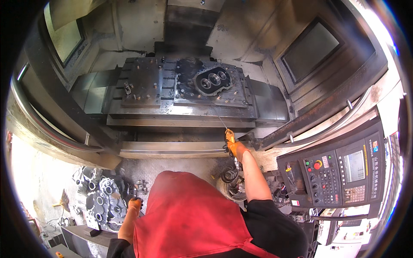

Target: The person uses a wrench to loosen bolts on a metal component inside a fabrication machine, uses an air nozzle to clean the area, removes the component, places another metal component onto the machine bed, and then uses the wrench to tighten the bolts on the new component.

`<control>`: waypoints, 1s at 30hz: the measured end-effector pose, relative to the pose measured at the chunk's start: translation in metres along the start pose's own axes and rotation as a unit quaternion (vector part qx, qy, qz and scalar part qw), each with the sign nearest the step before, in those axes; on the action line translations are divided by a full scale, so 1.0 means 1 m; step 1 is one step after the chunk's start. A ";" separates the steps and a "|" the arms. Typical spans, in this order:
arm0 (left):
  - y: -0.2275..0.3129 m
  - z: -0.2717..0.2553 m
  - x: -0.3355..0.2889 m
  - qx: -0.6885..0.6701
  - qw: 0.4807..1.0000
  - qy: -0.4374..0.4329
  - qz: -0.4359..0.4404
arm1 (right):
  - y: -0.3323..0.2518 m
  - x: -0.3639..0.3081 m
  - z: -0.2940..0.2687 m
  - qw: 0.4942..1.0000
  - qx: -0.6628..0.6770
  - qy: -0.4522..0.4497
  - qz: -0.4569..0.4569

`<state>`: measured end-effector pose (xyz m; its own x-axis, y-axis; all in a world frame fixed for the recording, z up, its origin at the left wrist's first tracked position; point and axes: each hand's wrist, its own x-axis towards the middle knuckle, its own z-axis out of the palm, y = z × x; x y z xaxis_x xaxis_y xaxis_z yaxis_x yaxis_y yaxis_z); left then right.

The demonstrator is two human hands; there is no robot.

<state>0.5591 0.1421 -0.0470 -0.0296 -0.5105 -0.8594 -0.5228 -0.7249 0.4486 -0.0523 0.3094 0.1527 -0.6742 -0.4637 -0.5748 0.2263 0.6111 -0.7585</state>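
Note:
My right hand [232, 141], in an orange glove, reaches forward toward the machine bed, its fingers wrapped round an air blow gun [222, 121]. The gun's long thin nozzle points at a metal casting [214, 81] with three round bores, lying on the fixture plate [193, 101]. The nozzle tip looks apart from the casting. Low at my left side, my left hand [135, 203], also gloved in orange with dark patches, hangs beside a group of grey metal castings [105, 200]. Its fingers are too dark and small to make out.
A second plate [140, 88] with several bolts lies left on the bed. The machine's front sill [185, 148] runs before me. A control panel [333, 174] stands at right. Below my right arm are a coiled hose [229, 174] and a round container [223, 187].

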 end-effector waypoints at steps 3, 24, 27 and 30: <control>-0.005 0.017 -0.020 0.013 1.000 -0.007 0.002 | 0.008 0.012 -0.036 0.995 -0.049 0.070 0.056; 0.038 0.128 -0.143 0.150 0.972 0.065 0.166 | -0.008 0.161 -0.120 0.983 -0.097 0.127 0.096; -0.014 0.107 -0.101 0.225 0.942 0.084 0.234 | 0.003 0.222 -0.137 0.989 0.041 0.122 0.067; -0.040 0.093 -0.102 0.302 0.927 0.107 0.197 | -0.030 0.241 -0.134 0.991 -0.018 0.104 0.081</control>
<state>0.5039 0.2655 -0.0002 -0.1834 -0.8069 -0.5615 -0.8904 -0.1057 0.4427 -0.3161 0.2652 0.0780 -0.7624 -0.2172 -0.6096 0.3214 0.6906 -0.6479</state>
